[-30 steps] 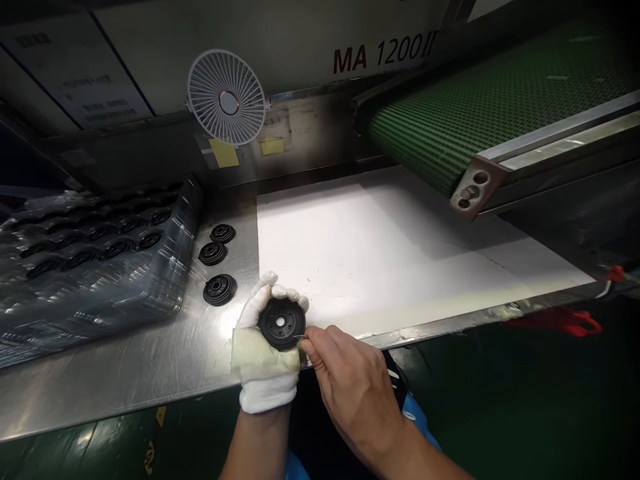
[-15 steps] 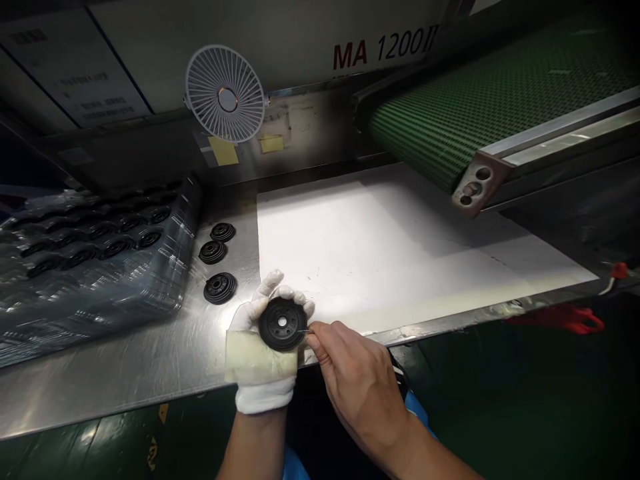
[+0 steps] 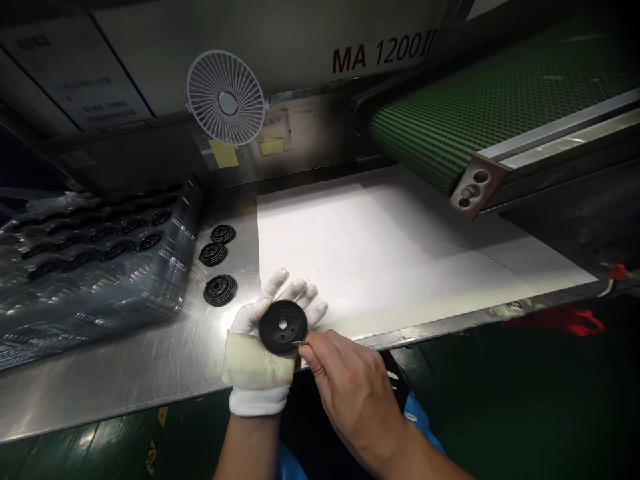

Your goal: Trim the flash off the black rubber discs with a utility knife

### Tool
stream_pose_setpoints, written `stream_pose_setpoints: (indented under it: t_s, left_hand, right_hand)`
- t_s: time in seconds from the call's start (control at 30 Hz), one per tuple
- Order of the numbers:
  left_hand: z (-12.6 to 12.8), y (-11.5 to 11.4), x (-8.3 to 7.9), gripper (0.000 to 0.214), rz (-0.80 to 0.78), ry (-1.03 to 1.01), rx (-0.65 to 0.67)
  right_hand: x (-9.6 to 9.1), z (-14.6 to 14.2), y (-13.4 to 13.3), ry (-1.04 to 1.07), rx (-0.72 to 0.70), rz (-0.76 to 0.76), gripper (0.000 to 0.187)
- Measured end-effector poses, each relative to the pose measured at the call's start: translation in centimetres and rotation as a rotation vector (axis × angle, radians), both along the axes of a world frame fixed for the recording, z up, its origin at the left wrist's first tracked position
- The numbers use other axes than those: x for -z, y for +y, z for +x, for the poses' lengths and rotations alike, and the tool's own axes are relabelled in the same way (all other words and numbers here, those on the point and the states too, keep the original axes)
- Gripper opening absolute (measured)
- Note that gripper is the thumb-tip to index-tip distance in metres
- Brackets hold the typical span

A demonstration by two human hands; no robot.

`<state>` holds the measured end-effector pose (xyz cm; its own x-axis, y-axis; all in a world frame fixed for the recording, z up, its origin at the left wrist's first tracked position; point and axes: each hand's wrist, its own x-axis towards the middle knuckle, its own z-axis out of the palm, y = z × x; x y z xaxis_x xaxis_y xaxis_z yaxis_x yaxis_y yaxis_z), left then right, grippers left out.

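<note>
My left hand (image 3: 260, 363), in a white glove, holds a black round disc (image 3: 283, 327) with a centre hole over the front edge of the steel table (image 3: 125, 360). Its fingers are spread behind the disc. My bare right hand (image 3: 350, 393) is pinched on a thin metal tool (image 3: 299, 343) whose tip touches the disc's lower right rim. Three more black discs (image 3: 219, 290) lie in a row on the table just left of the white sheet (image 3: 370, 247).
A plastic-wrapped tray of several black discs (image 3: 90, 253) sits at the left. A green conveyor belt (image 3: 480, 100) slopes down at the right. A small white fan (image 3: 226, 97) hangs on the machine wall behind. Red-handled tools (image 3: 565, 320) lie at the right table edge.
My left fingers have spread out more behind the disc. My right hand and the tool tip have shifted from the disc's right rim down to its lower right rim.
</note>
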<state>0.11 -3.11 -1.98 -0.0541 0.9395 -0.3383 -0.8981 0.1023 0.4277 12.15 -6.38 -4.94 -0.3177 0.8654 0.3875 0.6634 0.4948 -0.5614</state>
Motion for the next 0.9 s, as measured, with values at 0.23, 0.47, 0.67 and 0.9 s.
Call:
stream_pose_setpoints:
  t_s: [0.23,0.47,0.67,0.9]
  left_hand:
    - [0.1,0.4,0.3,0.013,0.002,-0.044,-0.087]
    - [0.5,0.6,0.2,0.007,-0.056,-0.047,-0.243]
    - [0.6,0.3,0.2,0.008,-0.046,-0.033,-0.227]
    - [0.8,0.0,0.0,0.007,-0.015,-0.054,-0.206]
  right_hand:
    - [0.1,0.4,0.4,-0.018,0.052,0.008,0.037]
    - [0.2,0.0,0.1,-0.016,0.057,-0.016,0.038]
    - [0.1,0.2,0.0,0.015,0.029,-0.052,0.039]
    - [0.0,0.6,0.2,0.034,0.021,-0.081,0.038]
